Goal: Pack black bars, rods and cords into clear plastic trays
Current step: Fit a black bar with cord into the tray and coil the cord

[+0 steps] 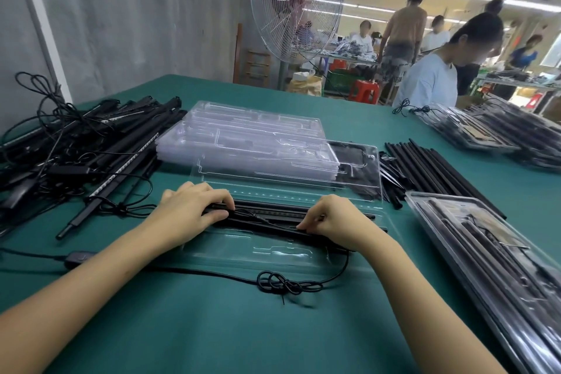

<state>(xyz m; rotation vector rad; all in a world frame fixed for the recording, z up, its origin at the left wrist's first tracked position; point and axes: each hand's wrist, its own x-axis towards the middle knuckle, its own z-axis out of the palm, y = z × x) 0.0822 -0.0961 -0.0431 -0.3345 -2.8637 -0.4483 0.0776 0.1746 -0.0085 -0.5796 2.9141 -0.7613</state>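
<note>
Left hand [194,209]: on the left end of the bars [267,217], fingers curled over the top and thumb along the near side, gripping them.
Right hand [331,222]: on the right part of the same bars, fingers bent, the tips pinching the near bar.
Bars: black, lying side by side along the far channel of the tray [258,250], running left to right between the two hands.
Tray: clear, open, flat on the green surface [212,328] just in front of the person; its near pockets hold nothing, and its lid lies flat beyond the bars.
Cord [285,284]: black, leaves the right end of the bars, loops down to a tied bundle on the surface near the tray, then runs left to a small black box [79,256]. It lies outside the tray.
Stack [249,136]: empty clear trays, beyond the open one, partly overlapping its lid.
Pile [76,146]: more bars and tangled cords, at the left.
Rods [440,167]: thin, black, laid together at the right, beyond a packed tray [485,252].
Far right: more packed trays [485,130], stacked.
Background: a fan [297,3] on a stand; a person [431,82] in a white top at the far edge of the surface.
</note>
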